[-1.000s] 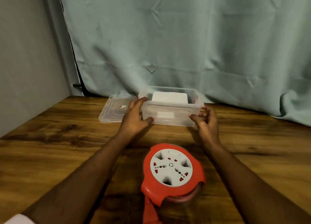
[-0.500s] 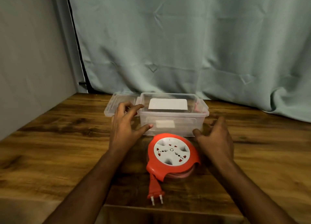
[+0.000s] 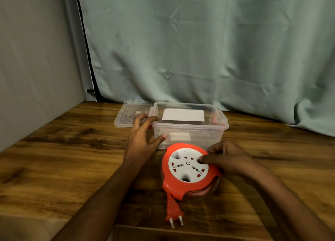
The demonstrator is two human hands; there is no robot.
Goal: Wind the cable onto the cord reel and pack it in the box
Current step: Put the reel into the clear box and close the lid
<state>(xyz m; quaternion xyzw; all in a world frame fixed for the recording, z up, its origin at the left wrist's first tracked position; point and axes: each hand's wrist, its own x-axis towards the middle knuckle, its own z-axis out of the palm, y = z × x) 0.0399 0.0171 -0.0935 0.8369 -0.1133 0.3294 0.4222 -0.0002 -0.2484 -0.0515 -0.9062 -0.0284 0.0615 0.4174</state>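
I see the right hand (image 3: 228, 157) grasping the round red-and-white plastic cord reel (image 3: 188, 170), fingers curled over its rim; the left hand (image 3: 143, 141), fingers spread and released, touches the clear plastic box (image 3: 190, 132) beyond.

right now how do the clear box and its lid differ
The clear box stands upright and deep in front of the cord reel; the lid lies flat and shallow on the table to its left. The box holds a white card-like item; the lid holds nothing I can see. The left hand touches the box's corner, not the lid. Both are transparent plastic with rounded rectangular outlines.
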